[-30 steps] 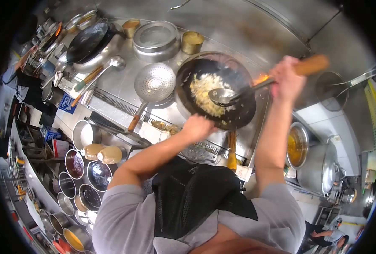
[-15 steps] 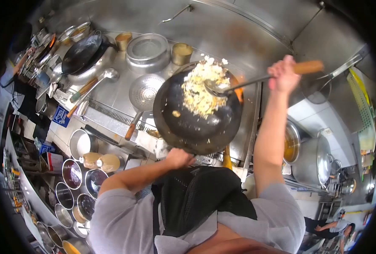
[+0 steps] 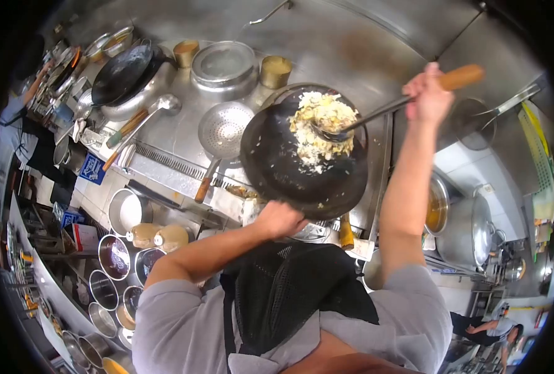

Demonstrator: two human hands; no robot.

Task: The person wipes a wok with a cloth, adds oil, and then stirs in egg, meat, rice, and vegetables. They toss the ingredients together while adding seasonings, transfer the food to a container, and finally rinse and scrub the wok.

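A dark wok stands over the stove in front of me. My left hand is closed at the wok's near edge, where the handle itself is hidden under my fingers. Fried rice with yellow egg pieces is heaped in the far part of the wok. My right hand is wrapped round the long shaft of a wok ladle, close to its wooden grip. The ladle's bowl rests among the rice.
Left of the wok lie a perforated strainer and another ladle. A lidded pot and a tin stand behind. Large pots are at the right, sauce containers at lower left. Other people stand at far left and lower right.
The fried rice has shifted and gathered into a tighter heap round the ladle. The wok and my left hand sit slightly further right and higher in view; my right hand is also a little further right.
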